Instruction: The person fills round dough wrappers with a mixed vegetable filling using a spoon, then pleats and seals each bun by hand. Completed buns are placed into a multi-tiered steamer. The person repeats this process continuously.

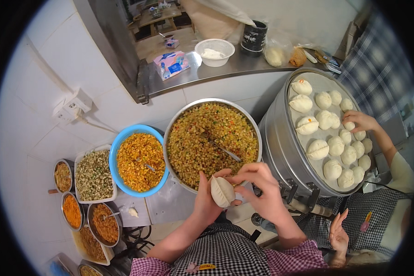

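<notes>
A pleated, leaf-shaped dough bun point(222, 192) rests in my left hand point(207, 196), its seam running lengthwise along the top. My right hand point(262, 188) is at the bun's right side, thumb and fingers bent near its upper edge; whether they touch the dough is hard to tell. Just beyond both hands stands a large metal bowl point(165, 151) of diced filling point(207, 127), with a metal spoon point(229, 151) stuck in it. To the right, a steamer point(279, 138) carries several round and leaf-shaped buns point(318, 149) on its lined top.
A co-worker's hand point(360, 120) touches buns on the steamer; the other hand point(339, 231) is raised below. Left are a blue basin point(112, 165) of yellow filling, a white tub point(78, 179) and several smaller bowls. A metal ledge point(207, 74) holds a white bowl point(215, 51) and tissue pack point(172, 65).
</notes>
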The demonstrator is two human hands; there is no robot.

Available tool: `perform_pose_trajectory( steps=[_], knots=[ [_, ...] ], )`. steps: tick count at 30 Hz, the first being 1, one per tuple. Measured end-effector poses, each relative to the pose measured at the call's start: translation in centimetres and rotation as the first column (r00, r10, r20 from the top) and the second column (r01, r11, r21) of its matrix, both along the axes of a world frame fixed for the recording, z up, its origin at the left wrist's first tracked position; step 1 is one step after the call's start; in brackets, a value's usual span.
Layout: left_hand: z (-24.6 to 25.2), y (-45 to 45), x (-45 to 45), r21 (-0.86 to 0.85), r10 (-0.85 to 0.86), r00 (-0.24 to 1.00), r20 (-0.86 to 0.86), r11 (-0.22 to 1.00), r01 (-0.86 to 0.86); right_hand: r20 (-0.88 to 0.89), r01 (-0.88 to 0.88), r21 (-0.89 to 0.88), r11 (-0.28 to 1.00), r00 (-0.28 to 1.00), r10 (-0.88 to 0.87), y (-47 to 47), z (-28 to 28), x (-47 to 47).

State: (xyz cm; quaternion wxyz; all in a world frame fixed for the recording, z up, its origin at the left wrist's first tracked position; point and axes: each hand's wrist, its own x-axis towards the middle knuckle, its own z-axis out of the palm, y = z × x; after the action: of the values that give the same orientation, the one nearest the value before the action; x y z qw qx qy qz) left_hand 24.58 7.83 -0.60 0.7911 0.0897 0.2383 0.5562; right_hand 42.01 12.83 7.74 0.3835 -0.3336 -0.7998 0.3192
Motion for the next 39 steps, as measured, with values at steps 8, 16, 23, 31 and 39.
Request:
perform_pose_trajectory(
  steps=[8,16,23,31,39],
  knots=[
    [-1.6,-2.5,-1.5,-0.086,-0.179,0.982,0.066,0.979,0.185,0.380,-0.039,-0.142,0.989,0.920,0.091,-7.2,-3.1,-3.7],
    [-10.3,-8.0,-3.3,-0.392,-0.526,0.850,-0.015,0.786,0.479,0.128,-0.005,-0.599,0.800,0.986,0.103,-12.6,-14.0,-3.2],
    [-14.5,-10.9,-5.7,-0.420,-0.770,0.590,-0.244,0.632,0.652,0.511,0.535,-0.265,0.802,0.783,-0.353,-10.4,-26.1,1.8],
    [-15.9,-11.6,-6.1,-0.486,-0.735,0.610,-0.296,0.665,0.567,0.687,0.360,-0.114,0.926,0.702,-0.188,-6.4,-33.7,3.2],
    [-16.3,-10.6,-3.8,-0.454,-0.721,0.604,-0.339,0.688,0.566,0.695,0.272,-0.160,0.949,0.714,-0.088,-5.5,-31.9,4.1]
  ],
)
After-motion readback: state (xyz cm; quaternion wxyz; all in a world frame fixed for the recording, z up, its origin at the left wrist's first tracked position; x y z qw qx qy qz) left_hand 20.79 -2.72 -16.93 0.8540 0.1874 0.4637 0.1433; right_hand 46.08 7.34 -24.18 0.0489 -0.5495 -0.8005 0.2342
